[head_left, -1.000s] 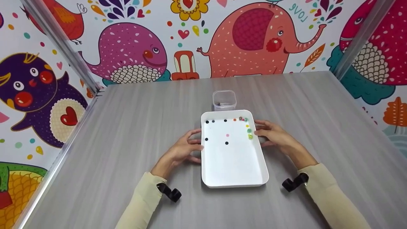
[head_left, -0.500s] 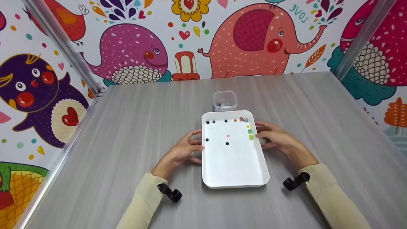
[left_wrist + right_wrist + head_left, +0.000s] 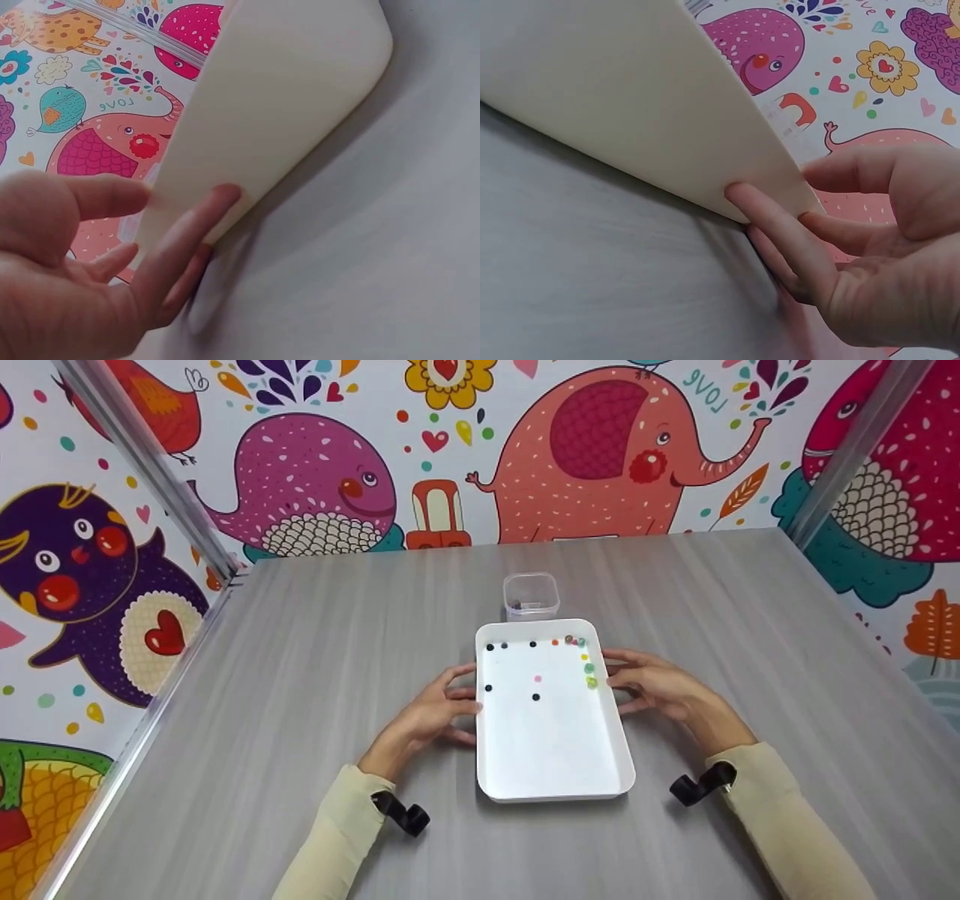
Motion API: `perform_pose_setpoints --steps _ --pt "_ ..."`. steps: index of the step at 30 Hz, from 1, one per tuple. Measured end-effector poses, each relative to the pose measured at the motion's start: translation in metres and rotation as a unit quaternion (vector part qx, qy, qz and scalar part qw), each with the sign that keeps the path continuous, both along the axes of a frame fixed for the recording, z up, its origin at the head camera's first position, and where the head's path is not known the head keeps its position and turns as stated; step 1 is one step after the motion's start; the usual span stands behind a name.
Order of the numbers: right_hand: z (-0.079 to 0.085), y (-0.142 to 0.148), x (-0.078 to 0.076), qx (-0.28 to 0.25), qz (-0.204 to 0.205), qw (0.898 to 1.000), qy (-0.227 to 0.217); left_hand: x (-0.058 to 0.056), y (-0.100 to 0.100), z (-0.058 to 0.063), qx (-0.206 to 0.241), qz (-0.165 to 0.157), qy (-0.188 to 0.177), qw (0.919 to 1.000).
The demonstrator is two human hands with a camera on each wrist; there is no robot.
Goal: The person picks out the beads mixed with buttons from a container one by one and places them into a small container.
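Observation:
A white rectangular tray (image 3: 553, 757) lies between my two hands, with several small beads in it. Black beads (image 3: 535, 697) are spread over its far half and left side, and a pink bead (image 3: 538, 679) sits near the middle. Green beads (image 3: 591, 682) and other coloured ones line the far right corner and right wall. My left hand (image 3: 427, 712) holds the left side, thumb at the rim and fingers on the outer wall (image 3: 262, 97). On the opposite side my right hand (image 3: 660, 686) holds the tray likewise, its fingers against the outer wall (image 3: 630, 105).
A small clear plastic box (image 3: 531, 597) with a few dark bits inside stands just behind the tray's far edge. The grey wood-grain table (image 3: 337, 622) ends at printed cartoon walls (image 3: 315, 480) at the back and sides. A black camera (image 3: 401, 814) sits on each sleeve.
My right hand has slid slightly toward me along the tray's right rim. The left hand, the tray and the beads stay in place.

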State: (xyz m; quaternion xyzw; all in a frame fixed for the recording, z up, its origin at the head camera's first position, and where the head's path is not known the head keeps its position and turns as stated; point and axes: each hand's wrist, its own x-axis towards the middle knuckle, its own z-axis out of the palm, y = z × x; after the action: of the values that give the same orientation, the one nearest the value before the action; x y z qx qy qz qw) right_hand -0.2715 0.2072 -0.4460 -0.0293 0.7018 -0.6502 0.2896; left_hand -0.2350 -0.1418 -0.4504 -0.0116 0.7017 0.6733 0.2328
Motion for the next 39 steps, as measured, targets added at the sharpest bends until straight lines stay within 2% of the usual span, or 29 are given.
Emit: perform_pose_setpoints --steps 11,31,39 --pt "-0.002 0.0 -0.003 0.003 -0.011 1.0 -0.014 0.004 0.003 0.005 -0.043 -0.002 0.016 0.9989" --pt "0.002 -0.001 -0.003 0.005 -0.011 1.0 -0.018 0.004 0.003 0.023 -0.052 -0.002 0.033 0.9981" --pt "0.002 -0.001 -0.001 -0.002 -0.002 1.0 -0.015 0.009 0.005 0.027 -0.071 0.019 0.044 0.9964"
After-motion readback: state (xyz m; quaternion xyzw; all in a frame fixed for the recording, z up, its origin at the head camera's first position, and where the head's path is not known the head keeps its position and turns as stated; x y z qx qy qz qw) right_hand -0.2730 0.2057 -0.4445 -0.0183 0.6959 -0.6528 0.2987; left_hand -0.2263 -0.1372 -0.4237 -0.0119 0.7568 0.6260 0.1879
